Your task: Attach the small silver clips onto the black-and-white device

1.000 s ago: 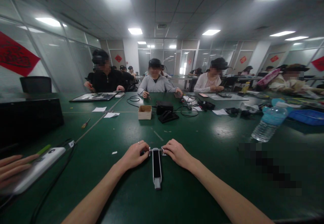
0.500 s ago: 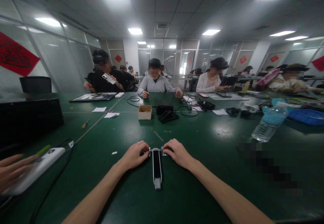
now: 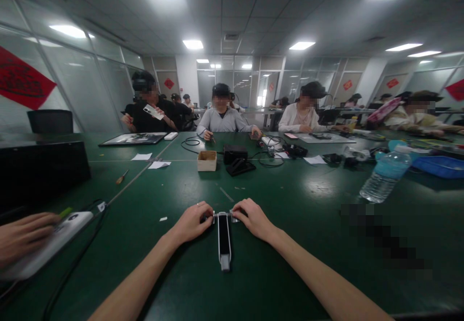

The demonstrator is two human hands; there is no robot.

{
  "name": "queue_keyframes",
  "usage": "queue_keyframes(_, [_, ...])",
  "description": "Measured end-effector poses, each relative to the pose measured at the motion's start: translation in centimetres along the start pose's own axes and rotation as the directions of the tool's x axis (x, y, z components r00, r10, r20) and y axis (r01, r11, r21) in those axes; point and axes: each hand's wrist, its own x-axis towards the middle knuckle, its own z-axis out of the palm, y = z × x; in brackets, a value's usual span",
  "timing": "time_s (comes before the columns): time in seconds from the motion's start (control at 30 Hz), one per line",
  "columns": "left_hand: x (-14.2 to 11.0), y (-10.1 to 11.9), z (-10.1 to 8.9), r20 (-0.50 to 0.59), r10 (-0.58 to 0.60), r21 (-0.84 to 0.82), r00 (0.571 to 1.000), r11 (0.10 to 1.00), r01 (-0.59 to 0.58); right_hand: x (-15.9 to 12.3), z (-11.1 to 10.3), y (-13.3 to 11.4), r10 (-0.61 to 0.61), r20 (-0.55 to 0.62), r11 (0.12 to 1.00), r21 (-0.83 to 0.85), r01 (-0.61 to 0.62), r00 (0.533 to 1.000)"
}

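In front of me on the green table [image 3: 290, 258] lies a narrow black-and-white device [image 3: 224, 239]. It has a long black face, a pale rim, a grey block at its near end and a short metallic crosspiece at its far end. My left hand [image 3: 194, 222] is closed, with thumb and fingers pinched at the crosspiece's left side. On the right side, my right hand [image 3: 253, 219] pinches a small clear or shiny piece at the other end. My fingertips hide the exact contact on both sides.
At left, another person's hand [image 3: 27, 236] rests on a white power strip-like object [image 3: 68, 234] with cables. A small box [image 3: 207, 161], a screwdriver [image 3: 122, 177], a water bottle [image 3: 386, 178] and a blue tray [image 3: 440, 166] stand around. Several people sit opposite.
My hands and the device stay practically in place. The other person's hand at left has shifted slightly on the white object. Across the table, a person at right has moved an arm.
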Motion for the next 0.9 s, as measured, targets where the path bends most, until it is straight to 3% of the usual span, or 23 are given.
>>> queue_keyframes(0.67, [-0.01,0.01,-0.01,-0.001,-0.007,0.005,1.0,1.0,0.007,-0.16,-0.08,0.3,-0.015,0.019,1.0,-0.024,0.016,1.0])
queue_keyframes(0.9, [-0.04,0.13,-0.1,-0.001,-0.009,0.002,1.0,1.0,0.009,-0.29,-0.1,-0.02,-0.01,-0.049,1.0,-0.008,0.009,0.999])
